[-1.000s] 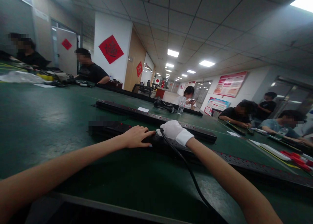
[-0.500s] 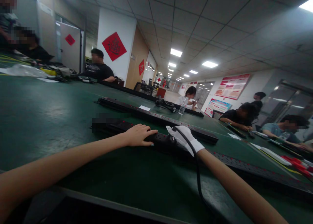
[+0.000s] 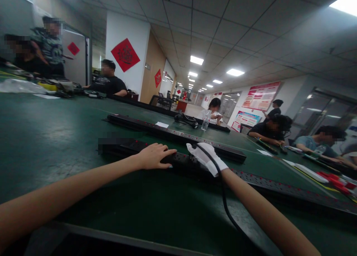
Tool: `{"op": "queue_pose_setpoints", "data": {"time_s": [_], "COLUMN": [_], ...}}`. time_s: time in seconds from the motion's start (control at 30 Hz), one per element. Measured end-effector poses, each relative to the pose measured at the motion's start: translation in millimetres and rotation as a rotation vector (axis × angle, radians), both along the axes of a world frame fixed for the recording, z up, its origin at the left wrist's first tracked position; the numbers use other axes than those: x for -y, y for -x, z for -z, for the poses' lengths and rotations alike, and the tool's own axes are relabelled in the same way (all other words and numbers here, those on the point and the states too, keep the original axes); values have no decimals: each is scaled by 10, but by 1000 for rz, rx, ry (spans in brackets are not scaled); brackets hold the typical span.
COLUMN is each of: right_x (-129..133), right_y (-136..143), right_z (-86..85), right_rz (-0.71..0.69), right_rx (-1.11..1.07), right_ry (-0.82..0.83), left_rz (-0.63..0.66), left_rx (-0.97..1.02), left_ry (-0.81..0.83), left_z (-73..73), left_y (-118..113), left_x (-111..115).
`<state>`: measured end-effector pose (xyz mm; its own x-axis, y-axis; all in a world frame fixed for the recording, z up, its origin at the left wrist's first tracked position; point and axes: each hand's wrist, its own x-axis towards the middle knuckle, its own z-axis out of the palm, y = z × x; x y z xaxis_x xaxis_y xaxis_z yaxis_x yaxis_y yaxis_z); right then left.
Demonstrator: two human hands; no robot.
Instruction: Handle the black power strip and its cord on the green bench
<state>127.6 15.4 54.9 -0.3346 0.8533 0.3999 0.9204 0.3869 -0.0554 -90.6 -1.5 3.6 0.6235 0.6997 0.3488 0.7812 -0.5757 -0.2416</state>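
A long black power strip (image 3: 181, 159) with red marks along its top lies across the green table in front of me. My bare left hand (image 3: 154, 156) straddles it, fingers over the top and thumb against the near side, gripping it. A white glove covers my right hand (image 3: 205, 157), which is closed around a black plug at the strip's top. The plug is mostly hidden by the glove, so I cannot tell how deep it sits. From it a black cable (image 3: 223, 189) loops over the glove and down past my right wrist toward the table edge.
Behind lies a second black power strip (image 3: 156, 129), with a white paper slip (image 3: 161, 125), a coiled black cable (image 3: 185, 120) and a water bottle (image 3: 205, 121) beyond. Another long strip (image 3: 290, 191) extends right. Several people sit around the table; red items (image 3: 334, 182) lie far right.
The view has shifted slightly. My hands keep their places on the strip, the right one tilting a little over the plug. A person at far left has come further into view.
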Motion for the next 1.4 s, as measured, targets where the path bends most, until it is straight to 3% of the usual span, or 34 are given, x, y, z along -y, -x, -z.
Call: {"op": "queue_pose_setpoints", "data": {"time_s": [0.1,0.23,0.33,0.83,0.97,1.17,1.4], "right_x": [-28,-41,-45,9,-12,10,28], "right_y": [149,279,293,270,227,120,6], "right_z": [-32,-99,-131,-136,-14,260,324], "right_rz": [37,74,88,5,31,70,32], "right_rx": [110,426,494,385,346,227,190], "right_ry": [24,22,21,-50,-114,-415,-500], "left_rz": [4,12,15,15,17,20,31], "left_rx": [-4,-6,-6,-6,-1,-8,-5], "left_ry": [0,-7,-8,-14,-1,22,44], "left_z": [-5,-8,-3,5,1,-26,-46], "left_y": [-4,-5,2,15,15,11,18], "left_x": [-5,-5,-7,-14,-10,2,-4]}}
